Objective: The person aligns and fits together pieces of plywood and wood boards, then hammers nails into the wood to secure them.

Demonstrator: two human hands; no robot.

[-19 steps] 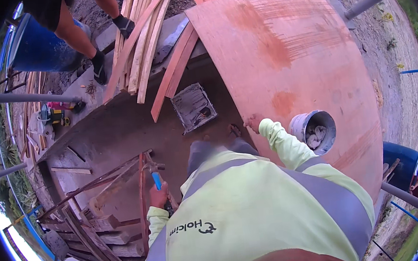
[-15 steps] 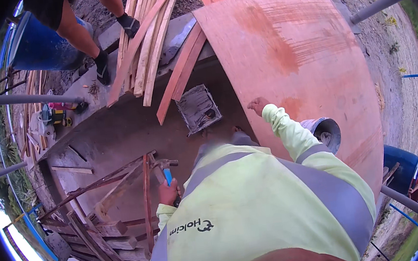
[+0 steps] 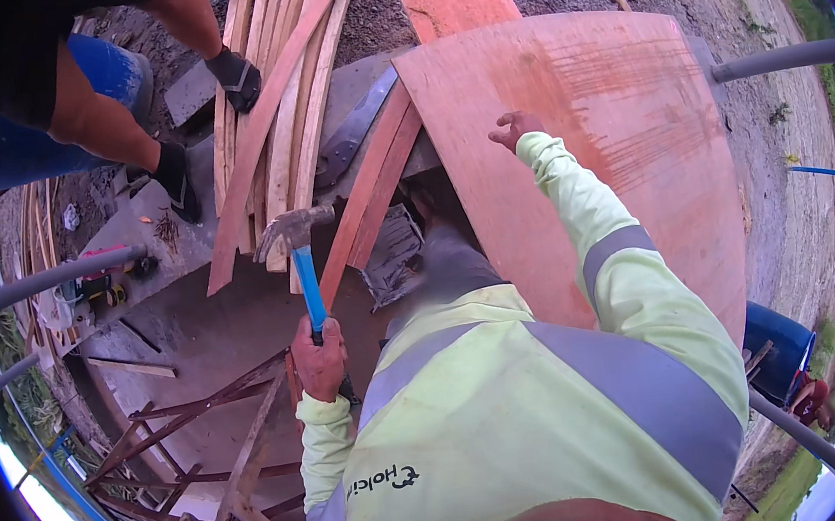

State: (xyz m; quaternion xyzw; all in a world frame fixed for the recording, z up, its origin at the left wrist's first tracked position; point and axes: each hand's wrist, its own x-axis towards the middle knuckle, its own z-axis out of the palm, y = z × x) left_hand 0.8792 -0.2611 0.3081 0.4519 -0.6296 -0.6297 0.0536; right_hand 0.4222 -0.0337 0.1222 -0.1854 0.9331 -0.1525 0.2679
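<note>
1. Both hands have gone farther forward since half a second ago: the left hand (image 3: 319,358) has lifted its tool away from the dark timber frame (image 3: 170,455), and the right hand (image 3: 518,130) has slid toward the far part of the board, its arm straighter.
2. Closed in a full fist, the left hand grips a claw hammer with a blue handle and a grey metal head (image 3: 307,271), its forearm short and bent near the body.
3. Held upright in view, that hammer points its head away from the person, just beside the ends of the long pale wooden boards (image 3: 270,134).
4. Reaching out over the large reddish plywood sheet (image 3: 624,110), the right hand holds nothing visible; its fingers are loosely bent and partly spread. Whether they touch the sheet, I cannot tell.
5. Between the arms, a grey-trousered leg (image 3: 452,257) partly covers the grey mortar-smeared rectangular tray (image 3: 392,253).
6. Beyond the left hand, another person's dark shoe (image 3: 237,82) rests on the pale boards.
</note>
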